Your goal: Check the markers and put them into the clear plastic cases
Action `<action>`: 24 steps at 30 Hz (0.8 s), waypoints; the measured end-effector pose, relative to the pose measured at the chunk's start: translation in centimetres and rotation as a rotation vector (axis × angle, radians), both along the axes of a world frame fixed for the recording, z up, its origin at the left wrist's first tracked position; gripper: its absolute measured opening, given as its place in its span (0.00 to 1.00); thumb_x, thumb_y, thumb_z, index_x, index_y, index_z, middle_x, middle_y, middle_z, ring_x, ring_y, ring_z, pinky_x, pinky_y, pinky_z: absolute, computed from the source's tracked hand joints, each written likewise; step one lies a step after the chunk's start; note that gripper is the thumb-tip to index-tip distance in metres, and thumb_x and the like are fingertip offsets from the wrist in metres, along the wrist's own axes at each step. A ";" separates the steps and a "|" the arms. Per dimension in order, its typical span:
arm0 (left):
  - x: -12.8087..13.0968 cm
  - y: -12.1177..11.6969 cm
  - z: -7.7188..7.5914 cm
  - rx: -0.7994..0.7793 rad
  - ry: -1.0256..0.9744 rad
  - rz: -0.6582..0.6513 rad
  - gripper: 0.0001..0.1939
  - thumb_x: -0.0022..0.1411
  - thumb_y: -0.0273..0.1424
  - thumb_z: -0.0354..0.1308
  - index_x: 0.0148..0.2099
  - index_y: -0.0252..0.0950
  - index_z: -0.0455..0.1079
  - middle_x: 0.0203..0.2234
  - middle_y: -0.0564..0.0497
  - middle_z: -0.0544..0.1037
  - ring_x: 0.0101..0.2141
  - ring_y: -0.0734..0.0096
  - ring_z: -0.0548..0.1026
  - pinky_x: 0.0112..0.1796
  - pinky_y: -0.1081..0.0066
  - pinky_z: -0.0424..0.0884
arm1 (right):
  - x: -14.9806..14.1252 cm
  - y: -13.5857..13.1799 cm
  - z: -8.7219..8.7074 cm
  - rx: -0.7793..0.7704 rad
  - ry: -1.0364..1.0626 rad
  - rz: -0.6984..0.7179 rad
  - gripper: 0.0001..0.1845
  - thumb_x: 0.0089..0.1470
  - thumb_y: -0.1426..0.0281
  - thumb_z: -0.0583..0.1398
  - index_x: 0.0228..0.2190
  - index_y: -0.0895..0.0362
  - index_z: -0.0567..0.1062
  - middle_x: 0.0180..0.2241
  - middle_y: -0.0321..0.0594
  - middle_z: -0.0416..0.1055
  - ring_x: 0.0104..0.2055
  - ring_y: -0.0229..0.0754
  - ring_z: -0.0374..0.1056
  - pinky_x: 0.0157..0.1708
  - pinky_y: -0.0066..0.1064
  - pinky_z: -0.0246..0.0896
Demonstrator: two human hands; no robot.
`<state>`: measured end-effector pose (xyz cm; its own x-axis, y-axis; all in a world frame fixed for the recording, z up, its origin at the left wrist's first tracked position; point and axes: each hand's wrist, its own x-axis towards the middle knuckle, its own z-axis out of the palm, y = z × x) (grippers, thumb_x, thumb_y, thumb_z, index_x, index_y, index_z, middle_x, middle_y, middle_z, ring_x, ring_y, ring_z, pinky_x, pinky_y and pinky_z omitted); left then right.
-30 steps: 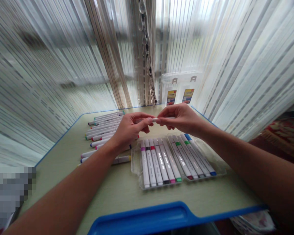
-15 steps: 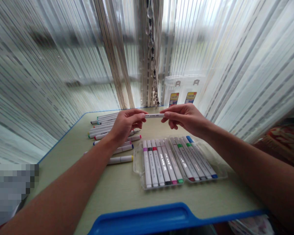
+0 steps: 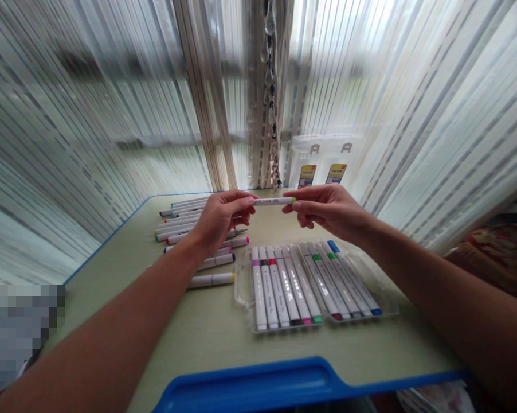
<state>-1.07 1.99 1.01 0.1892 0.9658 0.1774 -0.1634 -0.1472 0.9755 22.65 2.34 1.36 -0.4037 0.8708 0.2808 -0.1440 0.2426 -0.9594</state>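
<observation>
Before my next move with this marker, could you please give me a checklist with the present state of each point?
1. Left hand holds the white marker: ok.
2. Right hand grips its lime end: cannot tell; the fingers are there, contact is unclear.
3. Clear case lies open on the table: ok.
4. Loose markers all fully visible: not ok; the left forearm covers some.
5. All of them capped: not ok; one seems to show a bare tip.
</observation>
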 end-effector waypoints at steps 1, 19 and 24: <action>0.0 0.0 0.0 0.001 0.002 -0.003 0.08 0.51 0.31 0.69 0.34 0.34 0.80 0.23 0.52 0.76 0.24 0.77 0.70 0.28 0.73 0.65 | 0.0 0.0 0.0 0.010 -0.005 0.000 0.16 0.47 0.69 0.73 0.40 0.58 0.84 0.33 0.46 0.82 0.21 0.33 0.68 0.19 0.26 0.58; 0.5 -0.2 -0.2 0.033 0.072 -0.022 0.09 0.56 0.34 0.68 0.36 0.32 0.79 0.22 0.52 0.75 0.22 0.78 0.70 0.25 0.75 0.65 | -0.3 0.2 0.0 0.143 -0.079 -0.155 0.16 0.43 0.65 0.75 0.34 0.60 0.84 0.24 0.41 0.78 0.19 0.33 0.67 0.15 0.25 0.58; 0.6 -0.2 -0.1 0.040 0.061 -0.006 0.10 0.58 0.33 0.66 0.40 0.32 0.78 0.27 0.50 0.79 0.23 0.78 0.71 0.26 0.74 0.67 | 0.0 0.7 -0.2 0.129 -0.025 -0.191 0.14 0.45 0.66 0.74 0.34 0.60 0.84 0.26 0.42 0.79 0.19 0.32 0.67 0.16 0.25 0.59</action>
